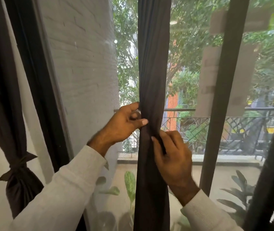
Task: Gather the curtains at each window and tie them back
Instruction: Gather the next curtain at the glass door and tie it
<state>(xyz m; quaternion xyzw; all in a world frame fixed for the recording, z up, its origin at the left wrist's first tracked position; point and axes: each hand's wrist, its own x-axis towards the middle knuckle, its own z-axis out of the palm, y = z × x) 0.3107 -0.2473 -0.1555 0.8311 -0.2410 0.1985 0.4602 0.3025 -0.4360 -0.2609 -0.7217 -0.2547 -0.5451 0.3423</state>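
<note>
A dark brown curtain (153, 72) hangs gathered into a narrow column at the middle of the window, in front of the mesh screen (86, 72) and the greenery outside; both hands meet on it at about mid-height. The left hand (124, 124) grips the column from its left side, the thumb pressed across the front folds and the fingers curled round behind, closed on the cloth; the right hand (171, 154) sits just below and to the right, its fingers bent narrow and pinching a thin dark strip (162, 144) of fabric against the curtain, though whether this is a separate tie or a fold of the curtain itself I cannot tell. Both arms wear pale long sleeves (69, 185). At the far left a second curtain (1, 80) of the same dark cloth hangs already bunched and knotted with a tie (18, 165) low on its length, beside the black window frame (37, 80); a balcony railing (233, 127) shows beyond the glass.
</note>
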